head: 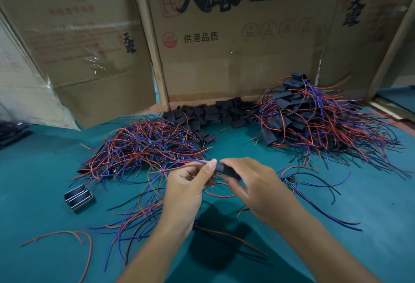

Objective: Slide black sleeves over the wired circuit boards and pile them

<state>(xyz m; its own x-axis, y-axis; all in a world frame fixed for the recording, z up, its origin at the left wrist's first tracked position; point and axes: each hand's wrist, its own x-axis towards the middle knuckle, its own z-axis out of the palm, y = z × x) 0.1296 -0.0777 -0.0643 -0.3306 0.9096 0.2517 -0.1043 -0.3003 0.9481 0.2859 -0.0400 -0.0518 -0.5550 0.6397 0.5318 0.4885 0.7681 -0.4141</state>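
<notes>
while the cardboard wall [224, 64] behind reads "天露" and "供港品质", the right hand [244, 181] has its grip clamped on a soft black sleeve [226, 170] and the left hand [188, 183] pinches thin red and blue wires [179, 165] above the green table [45, 192], between two tangled piles.
</notes>
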